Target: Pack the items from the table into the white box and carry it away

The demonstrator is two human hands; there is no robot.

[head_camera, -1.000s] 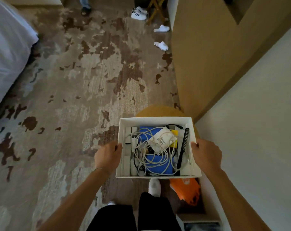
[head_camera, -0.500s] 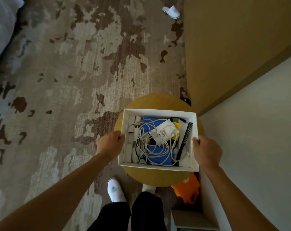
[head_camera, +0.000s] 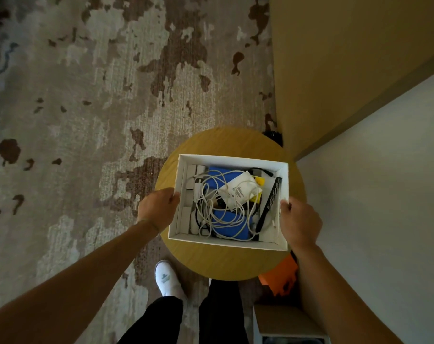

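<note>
Mottled beige-brown carpet (head_camera: 91, 115), tan wood panel (head_camera: 335, 58) beside pale wall (head_camera: 384, 194), dim light.

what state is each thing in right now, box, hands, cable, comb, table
white box: open-topped, packed, over the round table
left hand: grips the box's left wall
right hand: grips the box's right wall
white cable: loosely tangled inside the box
black comb: lying along the box's right side
round table: its visible top bare

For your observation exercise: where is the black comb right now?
In the head view, the black comb lies inside the white box, along its right wall, beside the tangled white cable and near the right hand.
</note>
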